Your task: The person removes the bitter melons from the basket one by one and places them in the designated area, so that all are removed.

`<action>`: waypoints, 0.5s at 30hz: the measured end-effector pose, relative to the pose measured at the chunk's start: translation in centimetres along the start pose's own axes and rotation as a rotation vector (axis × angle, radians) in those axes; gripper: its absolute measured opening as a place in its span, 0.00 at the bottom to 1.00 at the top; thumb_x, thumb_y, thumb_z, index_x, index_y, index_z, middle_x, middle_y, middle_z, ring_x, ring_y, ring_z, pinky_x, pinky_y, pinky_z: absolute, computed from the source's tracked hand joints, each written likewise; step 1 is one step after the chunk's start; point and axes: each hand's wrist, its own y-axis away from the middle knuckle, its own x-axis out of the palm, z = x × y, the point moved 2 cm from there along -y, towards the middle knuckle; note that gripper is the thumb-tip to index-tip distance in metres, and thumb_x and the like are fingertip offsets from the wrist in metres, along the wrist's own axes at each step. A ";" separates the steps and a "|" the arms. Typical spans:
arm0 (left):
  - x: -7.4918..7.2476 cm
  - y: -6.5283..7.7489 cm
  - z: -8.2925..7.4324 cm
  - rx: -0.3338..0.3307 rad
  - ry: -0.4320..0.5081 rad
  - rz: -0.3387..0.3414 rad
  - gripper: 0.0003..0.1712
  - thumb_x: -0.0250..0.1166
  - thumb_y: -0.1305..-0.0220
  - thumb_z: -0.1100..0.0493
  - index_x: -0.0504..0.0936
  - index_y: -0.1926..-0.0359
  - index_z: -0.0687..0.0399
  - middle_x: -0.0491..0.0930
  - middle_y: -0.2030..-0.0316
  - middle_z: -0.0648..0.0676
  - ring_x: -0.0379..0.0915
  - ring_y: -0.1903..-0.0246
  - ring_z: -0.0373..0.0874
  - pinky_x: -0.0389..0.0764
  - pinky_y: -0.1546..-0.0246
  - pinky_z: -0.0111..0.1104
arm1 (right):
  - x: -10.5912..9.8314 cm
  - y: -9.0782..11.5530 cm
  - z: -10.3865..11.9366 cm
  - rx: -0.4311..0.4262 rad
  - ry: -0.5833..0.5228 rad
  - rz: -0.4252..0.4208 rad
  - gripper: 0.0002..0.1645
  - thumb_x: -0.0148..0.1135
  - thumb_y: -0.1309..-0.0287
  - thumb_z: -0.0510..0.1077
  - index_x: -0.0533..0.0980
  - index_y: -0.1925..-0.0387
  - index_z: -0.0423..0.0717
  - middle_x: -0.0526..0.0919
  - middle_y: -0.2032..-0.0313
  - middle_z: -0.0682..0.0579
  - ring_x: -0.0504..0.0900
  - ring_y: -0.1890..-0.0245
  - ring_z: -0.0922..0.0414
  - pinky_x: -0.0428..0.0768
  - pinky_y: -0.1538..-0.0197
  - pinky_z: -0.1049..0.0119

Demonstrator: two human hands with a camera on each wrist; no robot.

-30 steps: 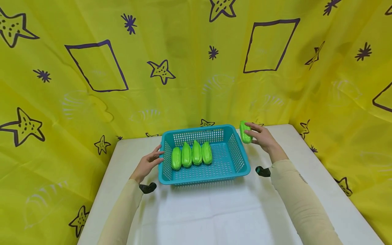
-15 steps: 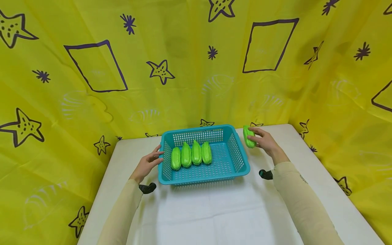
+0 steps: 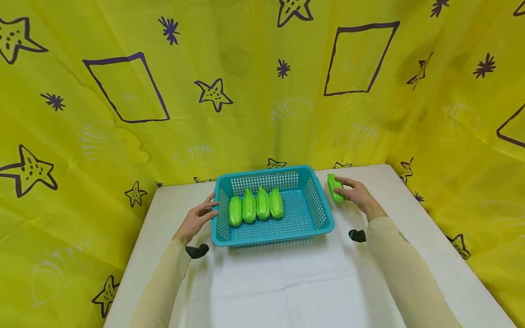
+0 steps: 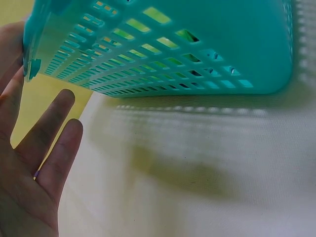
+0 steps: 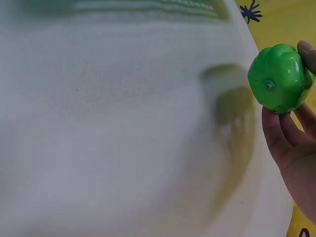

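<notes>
A teal plastic basket [image 3: 316,202] stands on the white table and holds several green gourd-shaped vegetables [image 3: 255,206] side by side in its left half. My left hand [image 3: 199,217] rests with straight fingers against the basket's left wall [image 4: 163,59]. To the right of the basket my right hand [image 3: 356,193] grips one more green vegetable [image 3: 336,188] just above the table. The right wrist view has this vegetable [image 5: 279,79] end-on between my fingers [image 5: 276,133], with its shadow on the cloth below.
The white table [image 3: 287,282] is closed in behind and on both sides by a yellow cloth [image 3: 246,91] printed with stars and squares. A black wrist strap [image 3: 197,251] sits on each forearm. White cloth lies in front of the basket.
My right hand has carried the green vegetable down and a little to the right, from beside the basket's far right corner towards the table. The left hand and basket have not moved.
</notes>
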 end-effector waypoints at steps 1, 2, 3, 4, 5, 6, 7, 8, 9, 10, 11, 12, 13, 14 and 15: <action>-0.1 0.0 0.0 0.003 0.003 -0.002 0.29 0.61 0.30 0.55 0.70 0.33 0.63 0.50 0.25 0.47 0.49 0.28 0.61 0.56 0.32 0.56 | 0.2 -0.2 -0.3 0.001 0.000 0.001 0.40 0.63 0.35 0.49 0.60 0.27 0.43 0.52 0.27 0.35 0.59 0.34 0.39 0.73 0.40 0.56; -0.1 0.1 0.1 0.003 0.008 -0.005 0.28 0.61 0.30 0.55 0.70 0.33 0.63 0.50 0.25 0.47 0.49 0.28 0.60 0.56 0.32 0.56 | 0.4 -0.4 -0.6 0.008 0.000 0.004 0.40 0.63 0.35 0.49 0.60 0.27 0.44 0.52 0.27 0.35 0.58 0.33 0.39 0.71 0.38 0.52; -0.2 0.1 0.1 0.003 0.011 -0.007 0.28 0.61 0.30 0.56 0.70 0.33 0.63 0.50 0.25 0.47 0.49 0.28 0.59 0.56 0.32 0.55 | 0.6 -0.5 -0.8 0.014 0.004 0.011 0.40 0.63 0.35 0.50 0.60 0.27 0.44 0.51 0.27 0.35 0.57 0.32 0.38 0.70 0.36 0.49; -0.2 0.1 0.1 0.003 0.019 -0.007 0.28 0.61 0.30 0.56 0.70 0.33 0.63 0.50 0.25 0.47 0.48 0.27 0.59 0.56 0.32 0.55 | 0.8 -0.7 -1.1 0.021 0.011 0.017 0.40 0.63 0.35 0.50 0.60 0.27 0.45 0.51 0.27 0.35 0.56 0.31 0.38 0.68 0.34 0.47; -0.2 0.1 0.2 0.003 0.023 -0.005 0.28 0.61 0.30 0.56 0.70 0.34 0.63 0.50 0.25 0.47 0.48 0.27 0.58 0.56 0.32 0.55 | 1.0 -0.8 -1.3 0.029 0.021 0.021 0.40 0.63 0.35 0.51 0.60 0.27 0.45 0.50 0.26 0.35 0.54 0.30 0.37 0.66 0.33 0.46; -0.2 0.0 0.2 0.005 0.027 -0.003 0.28 0.61 0.30 0.56 0.70 0.33 0.63 0.50 0.25 0.47 0.48 0.27 0.58 0.57 0.32 0.55 | 1.1 -0.8 -1.6 0.038 0.026 0.021 0.40 0.62 0.35 0.51 0.60 0.27 0.46 0.50 0.26 0.36 0.53 0.29 0.37 0.63 0.32 0.44; -0.2 0.0 0.2 0.005 0.029 0.001 0.28 0.61 0.30 0.56 0.70 0.33 0.63 0.50 0.25 0.47 0.48 0.27 0.58 0.57 0.32 0.54 | 1.2 -0.9 -1.8 0.045 0.032 0.020 0.39 0.62 0.35 0.51 0.60 0.27 0.46 0.49 0.26 0.37 0.51 0.28 0.37 0.61 0.31 0.43; -0.1 -0.1 0.2 0.004 0.030 0.005 0.28 0.61 0.30 0.56 0.70 0.33 0.63 0.50 0.25 0.47 0.48 0.27 0.58 0.57 0.32 0.54 | 1.3 -0.9 -2.0 0.053 0.043 0.015 0.39 0.62 0.34 0.51 0.60 0.27 0.47 0.50 0.26 0.37 0.50 0.28 0.37 0.59 0.30 0.43; -0.1 -0.1 0.2 0.005 0.031 0.009 0.29 0.61 0.30 0.55 0.70 0.33 0.63 0.50 0.24 0.47 0.48 0.27 0.58 0.57 0.32 0.54 | 1.3 -0.8 -2.2 0.053 0.052 0.010 0.39 0.62 0.34 0.51 0.60 0.27 0.46 0.50 0.26 0.37 0.49 0.28 0.37 0.58 0.30 0.42; 0.0 -0.2 0.2 0.006 0.033 0.010 0.29 0.61 0.30 0.55 0.70 0.33 0.63 0.50 0.24 0.47 0.48 0.27 0.58 0.57 0.32 0.54 | 1.3 -0.8 -2.3 0.054 0.057 0.003 0.39 0.62 0.34 0.51 0.60 0.27 0.47 0.50 0.26 0.37 0.49 0.27 0.36 0.56 0.30 0.41; 0.0 -0.2 0.2 0.004 0.029 0.007 0.28 0.61 0.30 0.55 0.70 0.33 0.62 0.50 0.24 0.47 0.48 0.27 0.59 0.57 0.32 0.55 | 1.3 -0.8 -2.4 0.052 0.062 -0.002 0.39 0.62 0.34 0.51 0.60 0.27 0.47 0.51 0.26 0.36 0.49 0.27 0.36 0.56 0.29 0.41; 0.1 -0.2 0.2 0.003 0.026 0.006 0.28 0.62 0.30 0.55 0.70 0.33 0.62 0.50 0.25 0.47 0.48 0.27 0.59 0.56 0.32 0.55 | 1.3 -0.8 -2.5 0.053 0.061 -0.008 0.39 0.62 0.34 0.51 0.60 0.27 0.47 0.51 0.26 0.37 0.49 0.27 0.37 0.55 0.29 0.41; 0.1 -0.2 0.2 0.003 0.024 0.005 0.28 0.61 0.30 0.55 0.71 0.33 0.62 0.50 0.25 0.47 0.48 0.27 0.59 0.56 0.32 0.55 | 1.3 -0.8 -2.6 0.052 0.062 -0.011 0.39 0.62 0.34 0.52 0.60 0.27 0.48 0.52 0.26 0.37 0.49 0.27 0.37 0.55 0.29 0.42; 0.1 -0.2 0.3 0.003 0.023 0.005 0.28 0.61 0.30 0.55 0.71 0.33 0.62 0.50 0.25 0.47 0.48 0.27 0.59 0.56 0.32 0.56 | 1.3 -0.8 -2.6 0.050 0.062 -0.012 0.39 0.62 0.34 0.52 0.60 0.27 0.48 0.52 0.26 0.37 0.50 0.28 0.37 0.55 0.29 0.42; 0.2 -0.2 0.3 0.003 0.023 0.005 0.28 0.61 0.30 0.55 0.71 0.33 0.62 0.50 0.25 0.47 0.47 0.27 0.59 0.55 0.32 0.56 | 1.3 -0.7 -2.6 0.050 0.068 -0.009 0.40 0.62 0.34 0.52 0.60 0.27 0.48 0.52 0.27 0.36 0.51 0.28 0.37 0.56 0.29 0.42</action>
